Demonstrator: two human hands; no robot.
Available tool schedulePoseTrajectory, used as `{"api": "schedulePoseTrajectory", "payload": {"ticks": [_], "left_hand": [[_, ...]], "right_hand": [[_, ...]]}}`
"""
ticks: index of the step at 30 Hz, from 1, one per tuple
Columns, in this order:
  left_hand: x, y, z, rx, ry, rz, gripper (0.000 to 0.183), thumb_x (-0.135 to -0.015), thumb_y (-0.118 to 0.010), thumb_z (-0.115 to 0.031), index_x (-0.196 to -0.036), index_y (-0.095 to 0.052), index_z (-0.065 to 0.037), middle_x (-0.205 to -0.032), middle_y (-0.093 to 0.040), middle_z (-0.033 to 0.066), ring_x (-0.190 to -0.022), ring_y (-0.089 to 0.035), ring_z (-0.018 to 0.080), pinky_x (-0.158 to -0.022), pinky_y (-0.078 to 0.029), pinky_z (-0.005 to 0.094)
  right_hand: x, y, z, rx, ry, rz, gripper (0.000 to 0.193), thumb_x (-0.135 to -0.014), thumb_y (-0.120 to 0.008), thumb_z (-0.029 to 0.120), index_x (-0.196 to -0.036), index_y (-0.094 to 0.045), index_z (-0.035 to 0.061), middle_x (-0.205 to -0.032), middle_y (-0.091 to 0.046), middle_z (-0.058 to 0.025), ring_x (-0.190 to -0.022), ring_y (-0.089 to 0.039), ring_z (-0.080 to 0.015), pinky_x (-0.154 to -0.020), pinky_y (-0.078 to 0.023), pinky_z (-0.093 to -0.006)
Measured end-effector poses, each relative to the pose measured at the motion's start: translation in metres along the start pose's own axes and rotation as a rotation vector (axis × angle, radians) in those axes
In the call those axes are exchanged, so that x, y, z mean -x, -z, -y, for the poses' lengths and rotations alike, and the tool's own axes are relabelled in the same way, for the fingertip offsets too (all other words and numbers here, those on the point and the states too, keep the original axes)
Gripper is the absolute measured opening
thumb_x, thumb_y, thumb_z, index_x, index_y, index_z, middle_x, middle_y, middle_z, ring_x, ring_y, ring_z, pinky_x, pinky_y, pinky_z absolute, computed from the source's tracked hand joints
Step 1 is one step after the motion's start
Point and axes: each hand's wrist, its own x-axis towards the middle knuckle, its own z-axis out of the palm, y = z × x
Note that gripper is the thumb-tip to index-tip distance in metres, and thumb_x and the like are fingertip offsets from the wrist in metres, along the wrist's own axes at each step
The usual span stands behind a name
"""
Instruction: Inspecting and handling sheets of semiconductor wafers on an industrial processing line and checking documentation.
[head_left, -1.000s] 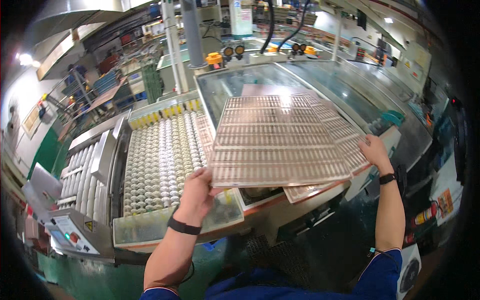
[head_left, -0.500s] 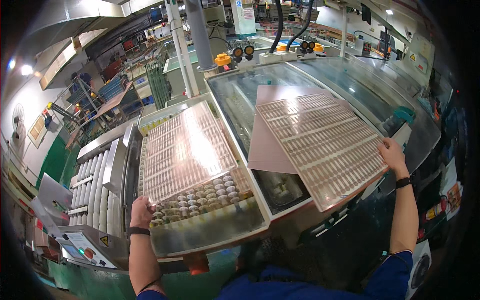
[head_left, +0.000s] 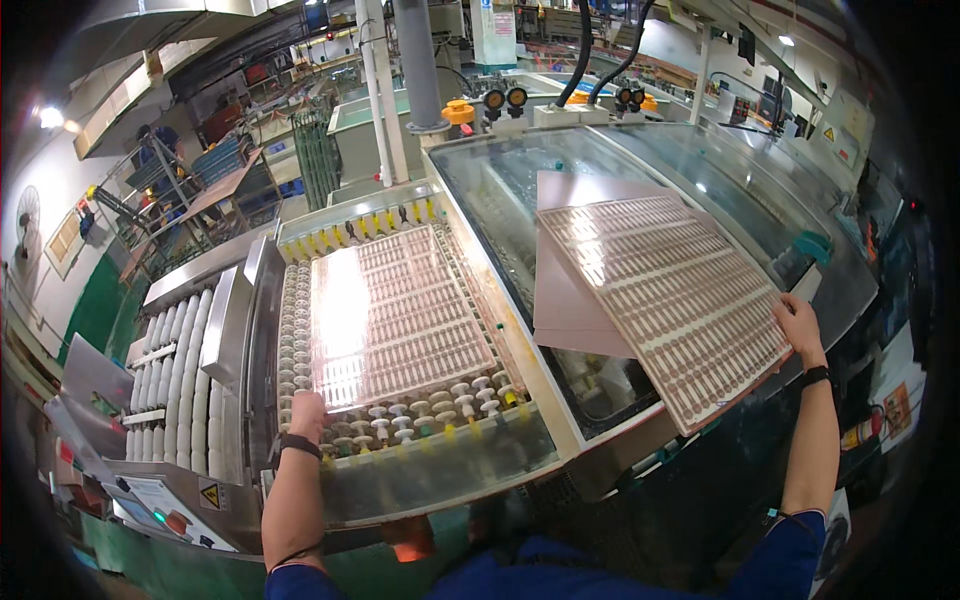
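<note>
On the wheeled conveyor [head_left: 400, 425] at the left lies a glossy copper-coloured circuit board panel [head_left: 400, 310], patterned in rows. My left hand [head_left: 308, 415] is closed at its near left corner; the fingertips are partly hidden. My right hand [head_left: 797, 325] pinches the right edge of a second patterned circuit board panel [head_left: 665, 300]. That one rests slantwise over a plain pinkish sheet [head_left: 570, 290] on the machine's clear cover [head_left: 490, 190], its near corner jutting past the machine's front edge.
White rollers [head_left: 185, 380] in a steel frame stand at the left, above a control box [head_left: 165, 510]. Round gauges [head_left: 505, 98], an orange-yellow knob [head_left: 458, 112] and a grey pipe [head_left: 412, 60] rise behind the machine. A person [head_left: 160, 150] is far off at the left.
The left panel has come down flat onto the conveyor wheels, uncovering yellow fittings behind it. My left hand moved with its corner. My right hand keeps its grip; the view has shifted slightly.
</note>
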Motion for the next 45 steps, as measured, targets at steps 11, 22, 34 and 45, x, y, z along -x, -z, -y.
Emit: {"api": "schedulePoseTrajectory", "payload": {"ticks": [11,22,34,45], "left_hand": [[0.044,-0.050,-0.018,-1.244,-0.638,-0.034,0.071,-0.078,-0.070,-0.044,-0.125,-0.051,0.005,-0.131,-0.047,0.0354,-0.124,-0.044,0.0467,-0.104,-0.038,0.0512],[0.088,-0.124,-0.027,-1.077,-0.838,-0.026,0.056,-0.085,-0.069,-0.031,-0.124,-0.054,0.006,-0.124,-0.053,0.0297,-0.113,-0.056,0.0404,-0.098,-0.046,0.0456],[0.393,-0.347,-0.083,0.236,0.383,1.240,0.038,-0.099,-0.055,-0.016,-0.131,-0.048,0.005,-0.117,-0.063,0.0117,-0.105,-0.062,0.0202,-0.085,-0.050,0.0302],[0.386,-0.404,-0.046,0.015,-0.086,1.144,0.012,-0.090,-0.054,-0.008,-0.095,-0.057,0.003,-0.087,-0.060,0.0114,-0.084,-0.065,0.0251,-0.071,-0.053,0.0329]], "right_hand": [[-0.002,0.002,0.010,0.021,-0.002,0.008,0.053,-0.084,-0.060,0.035,-0.120,-0.061,-0.0027,-0.112,-0.066,-0.0186,-0.105,-0.062,-0.0319,-0.091,-0.046,-0.0396],[-0.002,0.005,0.018,0.057,-0.012,0.055,0.055,-0.083,-0.058,0.044,-0.118,-0.062,0.0005,-0.113,-0.065,-0.0203,-0.107,-0.061,-0.0371,-0.090,-0.046,-0.0433],[-0.029,0.006,0.005,0.127,-0.074,0.093,0.052,-0.083,-0.059,0.045,-0.093,-0.069,-0.0056,-0.096,-0.067,-0.0274,-0.093,-0.063,-0.0424,-0.082,-0.049,-0.0453],[-0.081,-0.048,-0.074,0.680,0.568,0.103,0.016,-0.081,-0.056,0.020,-0.072,-0.068,0.0143,-0.072,-0.067,-0.0100,-0.068,-0.067,-0.0288,-0.059,-0.054,-0.0422]]}}
